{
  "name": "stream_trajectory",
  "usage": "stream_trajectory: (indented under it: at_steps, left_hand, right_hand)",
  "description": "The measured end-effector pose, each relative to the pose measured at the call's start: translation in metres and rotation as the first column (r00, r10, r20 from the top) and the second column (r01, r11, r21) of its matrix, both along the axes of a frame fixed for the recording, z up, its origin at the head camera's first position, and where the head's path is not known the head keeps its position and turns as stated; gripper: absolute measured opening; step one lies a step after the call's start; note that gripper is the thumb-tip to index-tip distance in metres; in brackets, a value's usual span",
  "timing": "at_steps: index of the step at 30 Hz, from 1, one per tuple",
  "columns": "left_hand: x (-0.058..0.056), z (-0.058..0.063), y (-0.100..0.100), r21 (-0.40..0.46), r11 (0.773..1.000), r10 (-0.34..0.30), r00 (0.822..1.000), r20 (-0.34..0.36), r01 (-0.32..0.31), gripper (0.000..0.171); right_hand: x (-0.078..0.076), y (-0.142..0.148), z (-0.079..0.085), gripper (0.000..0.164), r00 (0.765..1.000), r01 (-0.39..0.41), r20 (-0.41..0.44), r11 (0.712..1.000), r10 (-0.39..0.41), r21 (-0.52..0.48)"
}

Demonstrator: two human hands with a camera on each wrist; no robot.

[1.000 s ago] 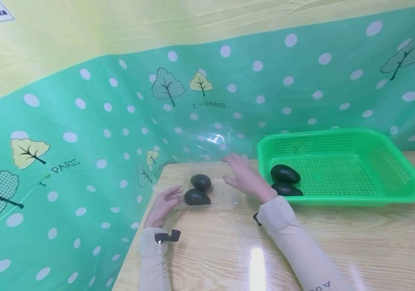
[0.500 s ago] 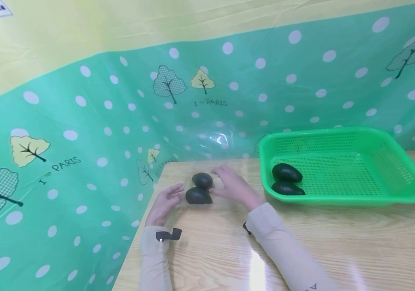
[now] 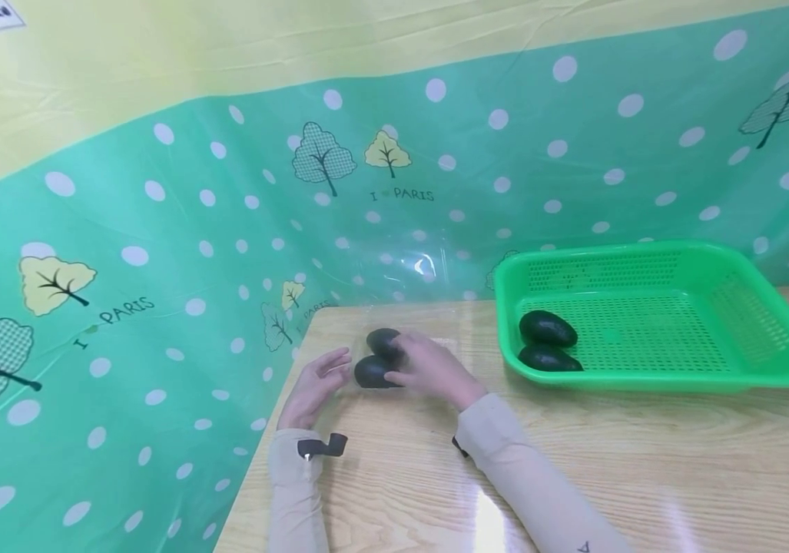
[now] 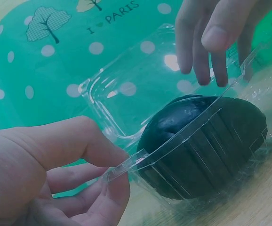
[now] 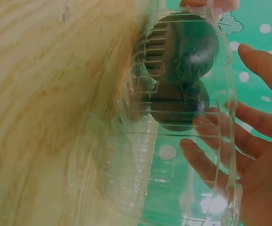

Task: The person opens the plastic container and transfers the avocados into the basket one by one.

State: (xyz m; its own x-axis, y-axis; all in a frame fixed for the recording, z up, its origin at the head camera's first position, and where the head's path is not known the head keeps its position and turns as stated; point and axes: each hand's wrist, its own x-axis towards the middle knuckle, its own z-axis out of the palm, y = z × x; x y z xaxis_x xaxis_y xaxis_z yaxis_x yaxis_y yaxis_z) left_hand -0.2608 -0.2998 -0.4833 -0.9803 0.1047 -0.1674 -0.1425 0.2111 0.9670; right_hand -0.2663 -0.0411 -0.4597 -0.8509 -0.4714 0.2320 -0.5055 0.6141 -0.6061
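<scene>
Two dark avocados, the rear one (image 3: 381, 339) and the front one (image 3: 370, 371), lie side by side at the left end of a clear plastic clamshell box (image 5: 173, 169). Its lid (image 4: 111, 92) stands raised at the back. My left hand (image 3: 313, 390) pinches the box's left rim between thumb and fingers, as the left wrist view shows. Over the box, my right hand (image 3: 434, 370) reaches in from the right with fingers spread and pointing down. Its fingertips (image 5: 188, 145) are beside the avocados, not curled round either one.
To the right stands a green plastic basket (image 3: 671, 378) with two more dark avocados, one behind (image 3: 548, 329) and one in front (image 3: 549, 358), at its left end. A green dotted curtain (image 3: 242, 192) hangs behind and left of the wooden table (image 3: 394, 476).
My right hand has moved left from near the basket to over the avocados in the clear box. My left hand stays at the box's left rim.
</scene>
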Motion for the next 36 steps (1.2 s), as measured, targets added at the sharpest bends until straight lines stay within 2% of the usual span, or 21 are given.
stream_trajectory:
  at_steps: [9, 17, 36]
  left_hand:
    - [0.001, 0.004, 0.001, 0.005, 1.000, -0.011, 1.000, -0.005, 0.011, 0.059]
    - [0.000, 0.002, 0.001, -0.003, 1.000, -0.012, 1.000, -0.013, 0.012, 0.058]
    - [0.000, 0.000, 0.001, -0.004, 1.000, -0.006, 1.000, -0.009, 0.006, 0.061]
  right_hand:
    - [0.000, -0.008, -0.008, 0.057, 1.000, -0.028, 0.005, 1.000, 0.028, 0.002]
    - [0.001, -0.011, -0.014, 0.066, 0.996, -0.014, 0.085, 1.000, 0.012, 0.021]
    - [-0.001, -0.014, -0.019, 0.057, 0.992, -0.018, 0.123, 1.000, 0.017, 0.005]
